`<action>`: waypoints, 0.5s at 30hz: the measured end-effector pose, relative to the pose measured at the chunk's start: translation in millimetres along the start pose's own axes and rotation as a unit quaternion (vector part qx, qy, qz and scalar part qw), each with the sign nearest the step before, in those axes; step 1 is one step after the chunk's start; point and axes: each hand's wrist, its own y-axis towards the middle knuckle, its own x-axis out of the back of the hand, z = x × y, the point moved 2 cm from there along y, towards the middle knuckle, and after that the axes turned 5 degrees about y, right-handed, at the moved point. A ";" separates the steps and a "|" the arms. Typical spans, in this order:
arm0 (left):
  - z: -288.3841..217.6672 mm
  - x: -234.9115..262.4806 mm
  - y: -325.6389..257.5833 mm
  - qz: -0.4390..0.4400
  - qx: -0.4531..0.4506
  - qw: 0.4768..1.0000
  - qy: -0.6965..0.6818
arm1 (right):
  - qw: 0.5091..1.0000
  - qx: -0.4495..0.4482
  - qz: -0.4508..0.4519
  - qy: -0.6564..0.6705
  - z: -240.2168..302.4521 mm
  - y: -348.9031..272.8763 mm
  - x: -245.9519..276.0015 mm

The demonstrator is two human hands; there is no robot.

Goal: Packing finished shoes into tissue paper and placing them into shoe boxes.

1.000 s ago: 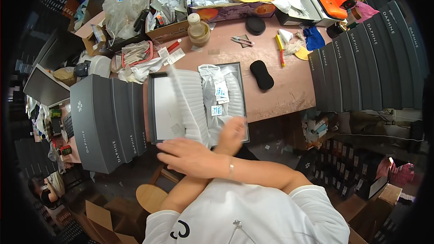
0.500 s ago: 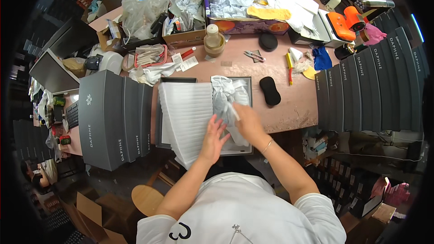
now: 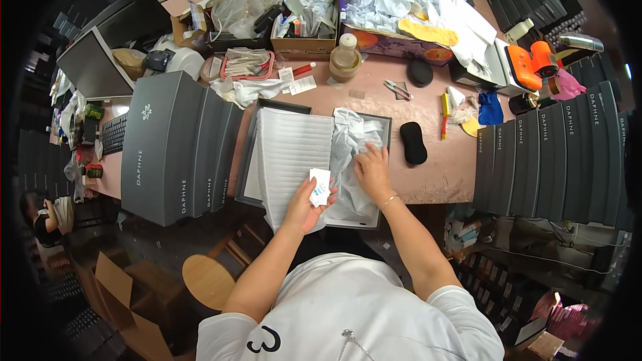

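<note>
In front of me lies an open dark grey shoebox [image 3: 388, 132]. White tissue paper [image 3: 344, 137] fills its right side, and whatever it covers is hidden. A white ribbed foam sheet [image 3: 294, 150] spreads over the left side and hangs past the near edge. Between thumb and fingers, my left hand [image 3: 304, 210] holds a small white card [image 3: 319, 188] with blue marks, above the foam sheet. My right hand [image 3: 373, 175] rests on the tissue with its fingers apart and bent, touching the paper. I see nothing held in it.
Stacked grey shoeboxes [image 3: 157, 154] stand left, with another row [image 3: 548, 160] at right. A black oblong case [image 3: 413, 143] lies beside the open box. Beyond are small snips [image 3: 398, 89], a yellow-red brush [image 3: 445, 115], a bottle [image 3: 346, 60] and a carton of crumpled paper [image 3: 394, 43].
The small white piece that was at my right hand's fingers is now in my left hand, which was empty with spread fingers. My right hand now touches the tissue. The whole view has shifted.
</note>
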 end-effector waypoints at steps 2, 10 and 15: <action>-2.6 -5.1 2.9 0.023 0.006 0.999 -0.038 | 0.998 0.009 -0.019 0.054 17.8 -5.8 18.0; 12.0 16.0 13.8 0.012 0.055 0.991 -0.123 | 0.971 -0.086 0.027 0.220 63.4 -22.8 44.4; 8.6 11.6 16.0 0.042 0.074 0.978 -0.189 | 0.963 -0.157 0.220 -0.012 29.4 -29.4 -48.0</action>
